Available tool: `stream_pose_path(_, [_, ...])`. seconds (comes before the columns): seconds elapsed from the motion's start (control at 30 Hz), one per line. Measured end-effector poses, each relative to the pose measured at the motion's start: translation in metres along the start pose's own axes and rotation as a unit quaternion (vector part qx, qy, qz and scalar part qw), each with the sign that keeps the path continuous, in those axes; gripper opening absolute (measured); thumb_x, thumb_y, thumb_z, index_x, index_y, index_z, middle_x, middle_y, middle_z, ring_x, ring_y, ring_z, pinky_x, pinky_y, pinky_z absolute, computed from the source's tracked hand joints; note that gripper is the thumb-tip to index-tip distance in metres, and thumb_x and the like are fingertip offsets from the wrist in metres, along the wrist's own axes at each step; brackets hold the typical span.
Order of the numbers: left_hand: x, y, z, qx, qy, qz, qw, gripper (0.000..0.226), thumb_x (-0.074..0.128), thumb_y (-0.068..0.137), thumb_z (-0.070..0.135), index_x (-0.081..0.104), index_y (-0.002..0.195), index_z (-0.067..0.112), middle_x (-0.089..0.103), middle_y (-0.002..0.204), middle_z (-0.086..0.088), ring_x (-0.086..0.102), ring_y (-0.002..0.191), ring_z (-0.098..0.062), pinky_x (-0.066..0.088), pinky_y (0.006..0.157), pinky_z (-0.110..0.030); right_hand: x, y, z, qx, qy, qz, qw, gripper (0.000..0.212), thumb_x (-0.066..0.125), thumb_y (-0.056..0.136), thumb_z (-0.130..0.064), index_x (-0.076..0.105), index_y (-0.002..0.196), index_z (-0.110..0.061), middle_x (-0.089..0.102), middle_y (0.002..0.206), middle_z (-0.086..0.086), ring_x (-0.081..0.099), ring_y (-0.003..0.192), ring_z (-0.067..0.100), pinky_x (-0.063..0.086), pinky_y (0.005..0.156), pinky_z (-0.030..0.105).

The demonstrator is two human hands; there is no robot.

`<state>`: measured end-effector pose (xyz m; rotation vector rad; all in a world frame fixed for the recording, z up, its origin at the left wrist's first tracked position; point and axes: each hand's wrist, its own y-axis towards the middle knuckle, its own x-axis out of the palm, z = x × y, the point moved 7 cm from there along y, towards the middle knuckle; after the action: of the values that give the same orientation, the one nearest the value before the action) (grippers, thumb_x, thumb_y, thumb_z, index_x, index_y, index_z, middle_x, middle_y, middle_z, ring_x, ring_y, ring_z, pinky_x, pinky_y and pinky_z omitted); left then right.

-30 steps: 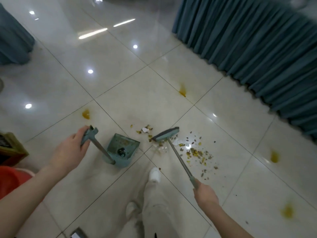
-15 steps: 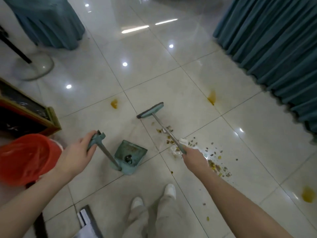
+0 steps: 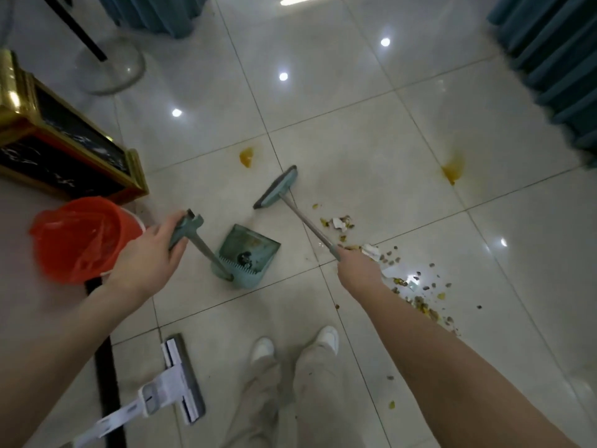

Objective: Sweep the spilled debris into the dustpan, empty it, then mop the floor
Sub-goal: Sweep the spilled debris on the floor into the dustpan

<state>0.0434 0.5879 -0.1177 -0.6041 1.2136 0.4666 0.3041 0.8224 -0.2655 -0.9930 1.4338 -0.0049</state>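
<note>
The person stands over a glossy tiled floor (image 3: pixel 323 101), one tool in each hand; the left hand (image 3: pixel 151 257) is curled round the top grip of the dustpan (image 3: pixel 248 253), whose long handle slants down to the pan on the tiles just ahead of the feet; the pan's open mouth faces away from the person, and a small dark clump sits inside it near the comb teeth. The right hand (image 3: pixel 358 270) is wrapped round the thin shaft of the broom (image 3: pixel 276 187), arm stretched forward; the broom head lies beyond the dustpan and a little to its right, apart from it; whether its bristles touch the tiles I cannot tell. The spilled debris (image 3: pixel 416 286) is scattered on the right, a trail of yellowish and dark bits with white scraps running from beside the broom shaft down past the right forearm; none of it lies between broom head and pan. Two orange stains (image 3: pixel 247 156) mark the tiles further out. A red-lined bin (image 3: pixel 80 240) stands left of the left hand; a white flat mop (image 3: pixel 181 379) lies on the floor beside the white shoes (image 3: pixel 263 349); teal curtains (image 3: pixel 555 59) hang at the far right.
</note>
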Motion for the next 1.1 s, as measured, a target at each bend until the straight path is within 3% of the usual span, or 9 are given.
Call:
stream_pose_path(0.2, [-0.011, 0.008, 0.011, 0.017, 0.020, 0.001, 1.000, 0.046, 0.046, 0.098, 0.031, 0.031, 0.141, 0.026, 0.060, 0.118, -0.021, 0.065, 0.083, -0.038, 0.057, 0.068, -0.048, 0.019, -0.065, 0.076, 0.064, -0.041, -0.048, 0.996, 0.053, 0.030, 0.095, -0.004, 0.035, 0.138, -0.036, 0.051, 0.076, 0.001, 0.052, 0.060, 0.014, 0.039, 0.047, 0.026])
stream_pose_path(0.33, [-0.016, 0.006, 0.018, 0.056, 0.019, 0.003, 0.998, 0.047, 0.047, 0.097, 0.030, 0.033, 0.142, 0.022, 0.061, 0.116, -0.022, 0.064, 0.085, -0.041, 0.056, 0.071, -0.049, 0.053, -0.138, 0.117, 0.132, -0.047, -0.097, 0.985, 0.056, 0.030, 0.099, -0.010, 0.021, 0.144, -0.043, 0.049, 0.074, -0.002, 0.051, 0.060, 0.012, 0.038, 0.048, 0.026])
stream_pose_path(0.43, [-0.019, 0.004, 0.023, 0.075, 0.019, 0.003, 0.997, 0.046, 0.046, 0.098, 0.029, 0.033, 0.142, 0.022, 0.062, 0.112, -0.021, 0.063, 0.080, -0.036, 0.052, 0.065, -0.044, 0.075, -0.196, 0.139, 0.175, -0.052, -0.111, 0.977, 0.049, 0.032, 0.101, -0.016, 0.026, 0.144, -0.039, 0.048, 0.073, -0.003, 0.052, 0.065, 0.014, 0.040, 0.055, 0.028])
stream_pose_path(0.6, [-0.019, 0.005, 0.026, 0.104, 0.002, -0.013, 0.994, 0.047, 0.043, 0.099, 0.031, 0.029, 0.143, 0.024, 0.062, 0.110, -0.019, 0.050, 0.069, -0.022, 0.041, 0.059, -0.035, 0.100, -0.280, 0.153, 0.230, -0.026, -0.117, 0.966, 0.046, 0.032, 0.102, -0.024, 0.024, 0.144, -0.043, 0.052, 0.076, -0.003, 0.052, 0.062, 0.011, 0.038, 0.051, 0.025])
stream_pose_path(0.7, [-0.019, 0.002, 0.029, 0.118, -0.014, -0.022, 0.993, 0.045, 0.044, 0.099, 0.028, 0.031, 0.141, 0.023, 0.062, 0.108, -0.020, 0.058, 0.075, -0.032, 0.042, 0.063, -0.036, 0.106, -0.314, 0.152, 0.256, -0.012, -0.122, 0.959, 0.039, 0.033, 0.101, -0.032, 0.036, 0.140, -0.034, 0.050, 0.076, -0.004, 0.061, 0.076, 0.016, 0.041, 0.057, 0.026])
stream_pose_path(0.8, [-0.019, 0.000, 0.032, 0.122, -0.035, -0.024, 0.992, 0.044, 0.045, 0.098, 0.029, 0.031, 0.139, 0.025, 0.062, 0.102, -0.017, 0.060, 0.074, -0.032, 0.050, 0.064, -0.038, 0.093, -0.331, 0.146, 0.251, 0.010, -0.102, 0.963, 0.044, 0.034, 0.101, -0.036, 0.027, 0.143, -0.046, 0.057, 0.088, -0.001, 0.057, 0.078, 0.020, 0.048, 0.068, 0.029])
stream_pose_path(0.87, [-0.021, 0.001, 0.031, 0.124, -0.041, -0.020, 0.991, 0.043, 0.046, 0.097, 0.030, 0.029, 0.137, 0.029, 0.062, 0.099, -0.016, 0.060, 0.072, -0.032, 0.054, 0.065, -0.043, 0.080, -0.332, 0.144, 0.248, 0.025, -0.076, 0.965, 0.045, 0.035, 0.101, -0.036, 0.027, 0.143, -0.050, 0.060, 0.090, -0.001, 0.058, 0.077, 0.018, 0.051, 0.068, 0.029])
stream_pose_path(0.97, [-0.023, 0.000, 0.031, 0.125, -0.039, -0.014, 0.991, 0.042, 0.046, 0.098, 0.030, 0.031, 0.137, 0.027, 0.062, 0.097, -0.014, 0.060, 0.070, -0.033, 0.053, 0.061, -0.042, 0.059, -0.316, 0.138, 0.245, 0.031, -0.033, 0.969, 0.044, 0.039, 0.101, -0.036, 0.033, 0.143, -0.046, 0.063, 0.088, -0.002, 0.060, 0.073, 0.015, 0.049, 0.059, 0.027])
stream_pose_path(1.1, [-0.019, 0.002, 0.034, 0.128, -0.050, -0.016, 0.990, 0.041, 0.046, 0.097, 0.029, 0.032, 0.135, 0.027, 0.062, 0.092, -0.013, 0.058, 0.066, -0.030, 0.050, 0.060, -0.039, 0.026, -0.259, 0.122, 0.221, 0.051, -0.008, 0.974, 0.041, 0.040, 0.101, -0.034, 0.039, 0.141, -0.040, 0.056, 0.081, -0.003, 0.055, 0.069, 0.018, 0.048, 0.059, 0.030])
